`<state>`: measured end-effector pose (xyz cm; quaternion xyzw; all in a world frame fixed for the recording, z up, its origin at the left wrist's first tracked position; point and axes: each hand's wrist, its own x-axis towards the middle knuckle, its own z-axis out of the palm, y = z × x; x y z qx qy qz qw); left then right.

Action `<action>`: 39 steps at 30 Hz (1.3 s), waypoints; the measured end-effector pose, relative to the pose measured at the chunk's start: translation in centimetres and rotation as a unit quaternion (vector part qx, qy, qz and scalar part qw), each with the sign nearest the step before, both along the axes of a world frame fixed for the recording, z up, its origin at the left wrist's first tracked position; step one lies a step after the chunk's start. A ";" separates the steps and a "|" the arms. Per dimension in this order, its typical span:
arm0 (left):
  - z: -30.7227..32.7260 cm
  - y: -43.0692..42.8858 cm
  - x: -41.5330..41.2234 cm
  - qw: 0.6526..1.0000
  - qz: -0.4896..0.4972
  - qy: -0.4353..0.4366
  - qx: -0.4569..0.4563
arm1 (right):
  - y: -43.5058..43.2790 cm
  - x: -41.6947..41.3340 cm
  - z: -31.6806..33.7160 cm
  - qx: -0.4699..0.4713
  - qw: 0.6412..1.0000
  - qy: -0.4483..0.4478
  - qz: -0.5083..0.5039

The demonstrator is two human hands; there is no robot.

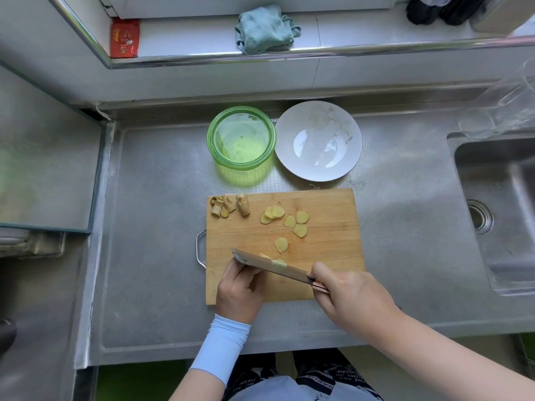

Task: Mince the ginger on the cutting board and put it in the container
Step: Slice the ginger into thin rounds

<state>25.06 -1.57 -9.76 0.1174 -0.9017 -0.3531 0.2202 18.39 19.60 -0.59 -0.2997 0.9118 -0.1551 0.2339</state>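
Several pale yellow ginger slices point(285, 219) lie scattered on the wooden cutting board point(327, 241), with knobby ginger trimmings point(228, 206) at its far left corner. My right hand point(347, 296) grips the handle of a cleaver point(272, 264), whose blade rests across the board's near part. A slice of ginger point(279, 261) lies by the blade. My left hand point(238, 290) is curled right behind the blade's tip; whatever its fingers hold is hidden. The green see-through container point(241, 137) stands empty beyond the board.
A white plate point(318, 140) sits to the right of the container. A steel sink point(498, 212) lies at the right, with clear glassware point(500, 111) behind it. A folded teal cloth point(265, 28) and a red packet point(124, 37) rest on the back ledge.
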 end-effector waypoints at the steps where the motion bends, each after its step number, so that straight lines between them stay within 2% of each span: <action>1: -0.1 0.0 0.0 1.000 -0.002 0.003 0.001 | -0.1 0.0 0.1 0.003 1.000 -0.006 -0.003; 16: -0.2 -0.2 -0.1 1.000 -0.016 0.004 0.002 | -0.8 -0.7 0.8 0.068 0.996 -0.056 -0.004; 39: 0.1 -0.2 -0.2 1.000 -0.010 -0.003 0.015 | -2.7 -1.2 0.4 0.072 0.995 -0.066 0.003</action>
